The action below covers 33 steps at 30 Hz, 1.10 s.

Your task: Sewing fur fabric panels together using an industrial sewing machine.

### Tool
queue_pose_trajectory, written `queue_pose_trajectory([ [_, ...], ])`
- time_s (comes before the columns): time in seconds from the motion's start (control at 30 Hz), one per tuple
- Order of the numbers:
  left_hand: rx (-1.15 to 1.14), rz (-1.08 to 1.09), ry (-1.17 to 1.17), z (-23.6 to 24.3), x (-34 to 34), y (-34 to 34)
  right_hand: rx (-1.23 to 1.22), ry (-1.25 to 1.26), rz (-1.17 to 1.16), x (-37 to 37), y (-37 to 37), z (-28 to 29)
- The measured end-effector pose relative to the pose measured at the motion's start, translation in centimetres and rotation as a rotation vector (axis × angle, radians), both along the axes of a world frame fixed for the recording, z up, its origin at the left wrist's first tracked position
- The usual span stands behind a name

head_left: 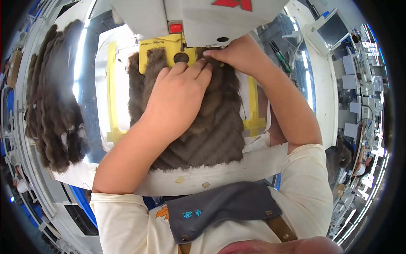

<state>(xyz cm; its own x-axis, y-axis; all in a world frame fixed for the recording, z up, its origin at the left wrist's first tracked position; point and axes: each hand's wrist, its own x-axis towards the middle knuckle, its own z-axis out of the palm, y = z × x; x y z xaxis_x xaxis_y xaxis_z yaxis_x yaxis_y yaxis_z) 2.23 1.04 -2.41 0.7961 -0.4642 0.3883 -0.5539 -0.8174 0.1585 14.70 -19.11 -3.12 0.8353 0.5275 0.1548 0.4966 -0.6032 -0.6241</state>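
Note:
A brown striped fur piece (203, 139) lies across the white work surface, its upper edge at a yellow plate (167, 41) with a round dark hole under the sewing machine head (237, 26). My left hand (179, 91) rests on the fur with fingers bent and close together, gripping it just below the hole; the fingertips are partly hidden. Near the fur's upper right edge, my right hand (243, 55) has its thumb on top of the fur. The machine head partly covers that hand's other fingers, which seem closed round the edge.
Several long brown fur strips (55, 97) lie on the left. Yellow tape (112, 84) borders the white sheet. Tweezers-like tools (280, 55) lie right of the machine, with a small screen (333, 30) beyond. A red light (175, 28) is on the machine's front.

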Motion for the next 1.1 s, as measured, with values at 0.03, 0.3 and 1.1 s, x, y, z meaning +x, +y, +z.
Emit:
queue_pose_trajectory([
  [0.03, 0.005, -0.012, 0.003, 0.2, 0.1, -0.1, 0.022, -0.042, -0.005, 0.2, 0.1, -0.5],
  [0.3, 0.211, -0.105, -0.057, 1.0, 2.1, -0.3, -0.014, 0.029, -0.04, 1.3, -0.1, -0.9],
  [1.1, 0.17, -0.09, -0.139, -0.4, 3.8, -0.7, 0.106, 0.395, -0.088, 1.4, -0.8, 0.6],
])
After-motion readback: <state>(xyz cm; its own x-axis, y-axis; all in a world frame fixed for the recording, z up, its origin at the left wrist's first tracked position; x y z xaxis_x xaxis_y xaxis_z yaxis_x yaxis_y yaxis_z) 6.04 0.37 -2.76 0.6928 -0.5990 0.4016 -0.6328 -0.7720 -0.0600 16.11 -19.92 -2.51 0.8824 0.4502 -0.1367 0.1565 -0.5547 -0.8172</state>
